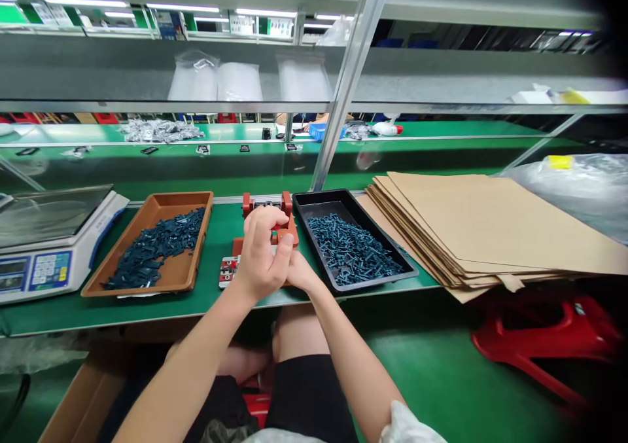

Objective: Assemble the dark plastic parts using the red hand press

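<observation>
My left hand [263, 253] is curled over a small red-brown bench fixture [287, 201], its fingers bent and its thumb below them. Part of the fixture shows between the thumb and fingers; what they grip, if anything, is hidden. Close behind it, my right hand [300, 270] reaches in low at the fixture, and its fingers are covered by the left hand. Red and silver blocks [228, 270] show at the fixture's front left. A brown tray [205, 233] of dark blue flat plastic pieces lies to the left. On the right, a black tray [314, 197] holds dark blue thin plastic pieces.
A white digital scale [73, 266] stands at the far left of the green table [223, 230]. Cardboard sheets [490, 220] are stacked at right, beside a clear plastic bag [583, 188]. A metal post [348, 70] rises behind the trays. A red stool [544, 338] stands below right.
</observation>
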Available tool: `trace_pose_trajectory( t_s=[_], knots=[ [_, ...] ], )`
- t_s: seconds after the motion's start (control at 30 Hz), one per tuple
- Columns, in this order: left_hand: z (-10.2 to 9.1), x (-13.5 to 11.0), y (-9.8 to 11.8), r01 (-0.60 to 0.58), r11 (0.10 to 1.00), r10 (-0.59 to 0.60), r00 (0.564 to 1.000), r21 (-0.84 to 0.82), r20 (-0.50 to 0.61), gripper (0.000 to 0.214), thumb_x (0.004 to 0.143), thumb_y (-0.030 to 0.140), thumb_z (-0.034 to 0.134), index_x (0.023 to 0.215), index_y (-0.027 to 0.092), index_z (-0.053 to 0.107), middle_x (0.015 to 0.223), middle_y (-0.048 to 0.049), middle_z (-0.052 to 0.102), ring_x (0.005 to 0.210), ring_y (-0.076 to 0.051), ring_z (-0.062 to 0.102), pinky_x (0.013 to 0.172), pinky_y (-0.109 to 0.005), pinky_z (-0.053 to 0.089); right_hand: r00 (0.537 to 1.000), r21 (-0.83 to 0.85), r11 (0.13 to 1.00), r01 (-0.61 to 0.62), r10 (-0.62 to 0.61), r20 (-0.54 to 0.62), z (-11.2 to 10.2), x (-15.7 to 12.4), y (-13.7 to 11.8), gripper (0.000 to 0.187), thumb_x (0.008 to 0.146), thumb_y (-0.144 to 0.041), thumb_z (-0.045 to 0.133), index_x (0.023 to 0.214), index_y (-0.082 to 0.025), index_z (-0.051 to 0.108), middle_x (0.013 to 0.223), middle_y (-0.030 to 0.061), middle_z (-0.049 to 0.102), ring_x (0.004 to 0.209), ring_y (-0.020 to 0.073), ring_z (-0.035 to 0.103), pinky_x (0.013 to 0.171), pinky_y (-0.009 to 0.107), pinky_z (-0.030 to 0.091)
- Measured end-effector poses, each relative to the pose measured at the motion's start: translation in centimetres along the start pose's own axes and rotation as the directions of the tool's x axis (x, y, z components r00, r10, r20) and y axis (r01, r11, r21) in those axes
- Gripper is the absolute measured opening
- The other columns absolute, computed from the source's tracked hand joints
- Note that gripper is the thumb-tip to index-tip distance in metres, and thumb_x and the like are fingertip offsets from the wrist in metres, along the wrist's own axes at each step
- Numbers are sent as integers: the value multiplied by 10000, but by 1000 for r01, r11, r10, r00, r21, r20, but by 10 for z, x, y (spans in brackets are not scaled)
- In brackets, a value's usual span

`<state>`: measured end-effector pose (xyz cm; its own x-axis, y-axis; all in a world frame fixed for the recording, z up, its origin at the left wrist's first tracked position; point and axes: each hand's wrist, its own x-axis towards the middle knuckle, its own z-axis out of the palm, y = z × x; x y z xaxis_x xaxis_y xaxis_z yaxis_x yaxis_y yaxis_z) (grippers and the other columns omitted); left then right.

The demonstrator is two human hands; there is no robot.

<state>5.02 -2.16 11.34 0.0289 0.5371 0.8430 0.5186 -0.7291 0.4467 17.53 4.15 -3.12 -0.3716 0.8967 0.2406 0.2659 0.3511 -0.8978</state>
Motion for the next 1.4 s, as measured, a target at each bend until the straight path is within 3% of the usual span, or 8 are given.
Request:
trace_pose_trajectory(
  t_s=[0.3,0.5,0.63,0.73,0.87,1.1,1.23,1.4],
  knots=[
    [7,75,-46,164,984,-160,986,-64,55,468,1036,466,281,1438,265,410,1069,-84,686,940,-202,643,946,-415,474,995,-31,999,10,-13,-98,11,-9,11,284,860,-180,532,1091,-156,696,1099,98,723,1088,248,661,1008,432,500],
    [-21,-31,-75,238,939,-193,962,248,-194,506,986,431,426,1425,181,445,1348,-165,576,1285,-286,510,1116,-479,374,959,-85,963,257,-265,-103,7,-20,-1,369,884,-104,482,1163,-231,688,1350,88,579,1304,215,533,1139,403,398],
    [-35,-108,-115,433,800,-511,855,415,92,464,893,448,548,1227,136,622,1247,-181,657,1217,-327,582,1084,-501,428,983,-42,987,154,-158,-94,13,-16,5,346,871,-141,539,1176,-219,680,1213,77,666,1162,219,627,1053,393,478],
    [-36,-129,-132,564,751,-643,744,344,184,419,947,477,437,1105,178,685,1194,-132,717,1163,-279,639,1062,-460,465,991,-43,996,77,-81,-107,23,-10,8,315,847,-164,578,1139,-202,690,1166,75,700,1101,224,652,1014,394,502],
    [-33,-128,-139,771,636,-771,636,10,-24,647,1002,573,165,1080,151,649,1054,-151,769,1062,-245,696,976,-426,523,988,-126,990,59,-76,-132,31,-7,8,291,828,-156,568,1077,-194,713,1146,81,712,1109,242,643,1018,425,498],
    [-33,-166,-90,685,719,-638,718,119,-279,596,944,511,494,1428,182,386,1462,-212,505,1362,-293,502,1132,-511,411,954,-265,947,180,-233,-187,29,-16,13,337,855,-159,485,1103,-207,708,1170,110,692,1109,279,628,1037,486,479],
    [-38,-227,-37,612,761,-584,790,213,-186,586,949,348,505,1497,270,312,1524,-163,420,1433,-287,412,1178,-534,379,970,-305,935,183,-222,-101,20,-9,23,300,860,-233,467,1010,-214,726,1044,114,726,1038,297,664,986,489,518],
    [-55,-284,-3,733,676,-737,673,78,57,311,935,331,514,1232,326,605,1326,-96,611,1284,-281,563,1114,-526,469,980,-281,940,195,-178,85,2,-4,14,332,903,-286,422,1009,-220,729,1069,104,734,1049,279,677,982,460,532]
  ],
)
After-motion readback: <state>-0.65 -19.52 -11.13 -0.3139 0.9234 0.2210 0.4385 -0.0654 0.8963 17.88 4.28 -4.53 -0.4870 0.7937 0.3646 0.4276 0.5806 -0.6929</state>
